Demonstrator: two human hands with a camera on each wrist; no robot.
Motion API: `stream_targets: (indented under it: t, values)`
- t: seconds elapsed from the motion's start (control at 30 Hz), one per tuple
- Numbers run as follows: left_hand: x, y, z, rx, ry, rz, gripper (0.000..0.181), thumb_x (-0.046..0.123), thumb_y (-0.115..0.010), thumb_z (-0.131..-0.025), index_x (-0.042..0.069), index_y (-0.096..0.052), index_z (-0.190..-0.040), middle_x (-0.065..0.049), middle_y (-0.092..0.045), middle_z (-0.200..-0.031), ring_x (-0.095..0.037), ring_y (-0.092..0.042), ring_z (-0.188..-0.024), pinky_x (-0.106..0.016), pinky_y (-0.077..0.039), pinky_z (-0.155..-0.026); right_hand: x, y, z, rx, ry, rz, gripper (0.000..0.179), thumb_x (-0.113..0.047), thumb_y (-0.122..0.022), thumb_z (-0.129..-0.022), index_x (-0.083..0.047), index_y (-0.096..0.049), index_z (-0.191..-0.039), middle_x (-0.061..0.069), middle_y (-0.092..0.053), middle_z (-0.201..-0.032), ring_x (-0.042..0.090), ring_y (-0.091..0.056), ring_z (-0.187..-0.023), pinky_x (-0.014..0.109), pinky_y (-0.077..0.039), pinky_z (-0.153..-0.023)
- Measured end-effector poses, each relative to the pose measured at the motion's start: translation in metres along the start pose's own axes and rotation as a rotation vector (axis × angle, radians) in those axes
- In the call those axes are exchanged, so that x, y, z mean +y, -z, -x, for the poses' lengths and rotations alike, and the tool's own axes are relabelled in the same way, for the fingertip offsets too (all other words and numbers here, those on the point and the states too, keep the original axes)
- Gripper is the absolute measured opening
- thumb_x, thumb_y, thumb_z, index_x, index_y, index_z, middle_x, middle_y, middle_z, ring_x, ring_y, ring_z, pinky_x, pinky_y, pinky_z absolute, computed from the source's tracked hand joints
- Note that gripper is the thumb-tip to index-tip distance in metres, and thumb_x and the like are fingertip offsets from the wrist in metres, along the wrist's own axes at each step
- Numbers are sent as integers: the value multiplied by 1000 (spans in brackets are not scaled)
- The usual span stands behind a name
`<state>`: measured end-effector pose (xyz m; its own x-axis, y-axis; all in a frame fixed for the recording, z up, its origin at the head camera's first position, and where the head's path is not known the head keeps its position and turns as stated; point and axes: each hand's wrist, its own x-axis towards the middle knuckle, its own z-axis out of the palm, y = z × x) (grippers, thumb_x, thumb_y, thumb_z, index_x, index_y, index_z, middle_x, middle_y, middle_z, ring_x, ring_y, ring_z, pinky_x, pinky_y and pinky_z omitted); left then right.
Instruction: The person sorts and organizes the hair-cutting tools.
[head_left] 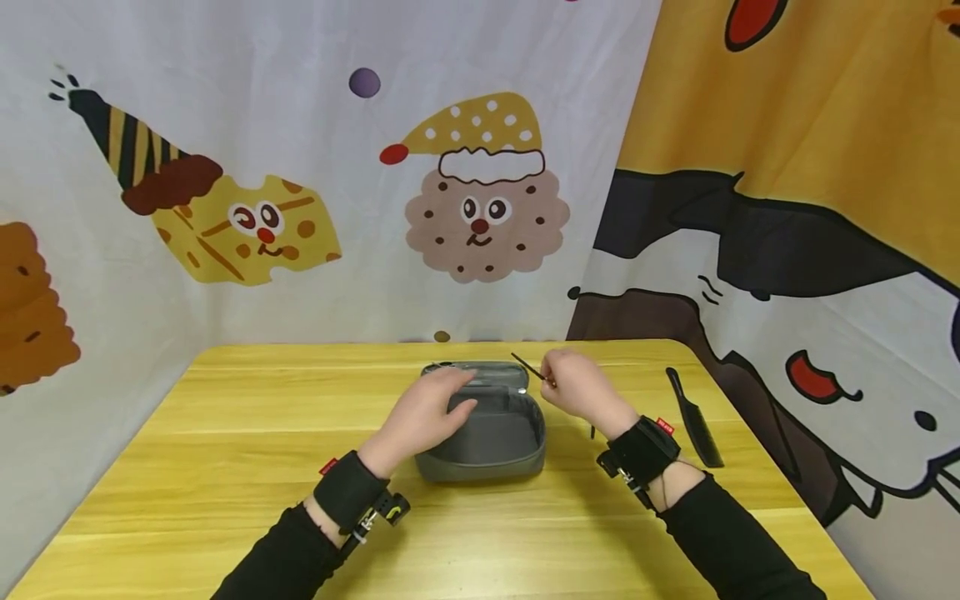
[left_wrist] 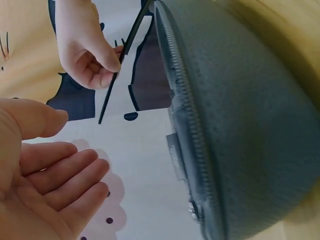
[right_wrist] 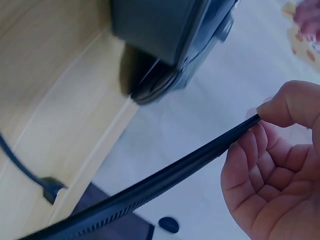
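Note:
A grey zippered case [head_left: 480, 467] stands on the table with its lid [head_left: 495, 375] folded back, its interior facing up. My left hand [head_left: 431, 408] hovers over the left side of the case, fingers relaxed; in the left wrist view its palm shows with nothing in it. Past the case's right back corner, my right hand [head_left: 577, 383] pinches one end of a slim black comb [right_wrist: 165, 180] between thumb and fingers. Fine teeth line one edge of this comb in the right wrist view. It appears edge-on as a thin stick in the left wrist view, beside the case's zipper [left_wrist: 187, 105].
A second black comb [head_left: 693, 417], with a handle, lies at the table's right side. Part of a thin dark object [head_left: 592, 432] shows beside my right wrist; the rest is hidden. Patterned cloth [head_left: 300, 308] hangs behind the wooden table [head_left: 262, 417].

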<state>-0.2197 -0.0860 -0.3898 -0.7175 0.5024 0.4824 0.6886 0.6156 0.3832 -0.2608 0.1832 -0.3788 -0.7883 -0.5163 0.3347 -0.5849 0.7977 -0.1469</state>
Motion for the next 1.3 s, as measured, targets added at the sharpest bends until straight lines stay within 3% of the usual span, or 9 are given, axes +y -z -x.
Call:
stream_targets:
  t: [0.1, 0.33, 0.5, 0.67, 0.87, 1.07, 1.17, 1.3]
  values:
    - [2, 0, -6, 32, -44, -45, 43, 12, -72, -92, 1, -61, -132, -16, -64, -124, -30, -61, -114, -41, -52, -94, -9, -2, 0, 8, 59, 15, 8, 2, -64, -84, -4, -59, -88, 3, -51, -77, 17, -43, -68, 34, -41, -64]
    - [7, -2, -17, 115, -176, -205, 40, 9, -78, -86, 0, -66, -123, -14, -67, -117, -29, -63, -109, -38, -54, -90, -27, -4, -4, -28, 93, 32, 11, 1, -66, -85, -6, -58, -85, 2, -49, -76, 16, -43, -66, 33, -40, -63]
    - [8, -4, -20, 151, -252, -247, 35, 5, -80, -82, 1, -70, -115, -13, -68, -111, -28, -64, -105, -36, -55, -86, -34, -5, -5, -45, 134, 35, 11, 2, -64, -86, -5, -57, -86, 3, -49, -77, 16, -42, -67, 33, -38, -64]
    - [8, -8, -23, 162, -311, -286, 22, 2, -78, -84, 3, -74, -106, -9, -68, -100, -25, -65, -95, -32, -55, -81, -42, -5, -7, -75, 144, 29, 14, 1, -63, -86, -7, -53, -83, 1, -45, -73, 15, -39, -66, 31, -34, -63]
    - [9, -12, -26, 140, -374, -410, 10, 1, -72, -89, 11, -73, -86, -3, -63, -83, -19, -61, -80, -27, -53, -72, -49, -6, -9, -63, 189, 10, 28, 2, -63, -87, -12, -41, -77, -2, -30, -69, 14, -27, -66, 34, -23, -66]
    - [11, -16, -23, 156, -400, -447, 37, 1, -71, -90, 17, -51, -63, 0, -45, -65, -15, -43, -63, -29, -33, -60, -53, -7, -10, -68, 194, -15, 30, 3, -63, -85, -13, -39, -75, -2, -26, -67, 14, -24, -66, 34, -21, -67]
    - [12, -18, -21, 157, -400, -466, 44, 3, -72, -90, 19, -44, -60, 1, -33, -61, -15, -33, -60, -31, -25, -61, -56, -7, -10, -79, 189, -20, 31, 2, -64, -84, -13, -39, -74, -2, -24, -66, 14, -24, -66, 34, -21, -66]
    - [14, -21, -20, 140, -383, -502, 43, 6, -72, -91, 19, -45, -61, 2, -28, -59, -14, -30, -59, -30, -22, -61, -59, -7, -10, -99, 192, -28, 31, 1, -64, -85, -14, -39, -73, -2, -26, -66, 14, -25, -65, 34, -23, -66]
